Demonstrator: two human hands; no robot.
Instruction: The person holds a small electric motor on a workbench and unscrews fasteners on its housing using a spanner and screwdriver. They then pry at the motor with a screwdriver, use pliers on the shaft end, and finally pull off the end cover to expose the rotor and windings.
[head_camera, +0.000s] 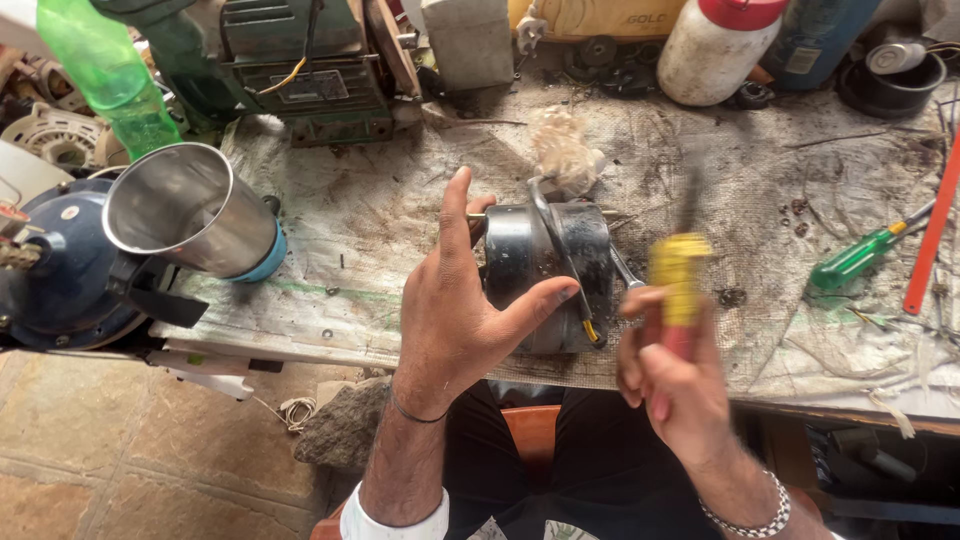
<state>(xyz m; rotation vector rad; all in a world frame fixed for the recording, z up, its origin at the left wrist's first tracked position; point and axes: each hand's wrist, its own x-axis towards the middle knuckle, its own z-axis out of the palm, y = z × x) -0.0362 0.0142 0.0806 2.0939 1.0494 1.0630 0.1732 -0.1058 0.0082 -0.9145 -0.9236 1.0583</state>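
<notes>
Black motor: a dark, rounded electric motor housing (545, 270) stands on the cloth-covered workbench (400, 200), near its front edge, straight ahead of the person.
Left fingers: the left hand (455, 320) is spread wide and cups the motor's near side, thumb across its front and index finger raised past its top.
Right fingers: the right hand (670, 375) is curled closed around a yellow-handled screwdriver (678, 290), held upright just beside the motor (blurred, so its tip is hard to place).
Step in hand: judging by the grip, the motor is being steadied while the tool is brought to it.
Next move calls for: probably a firm left hold and careful seating of the tip.
Around: a green screwdriver (860, 258) lies to the right; a steel cup (190, 210) sits to the left.
</notes>
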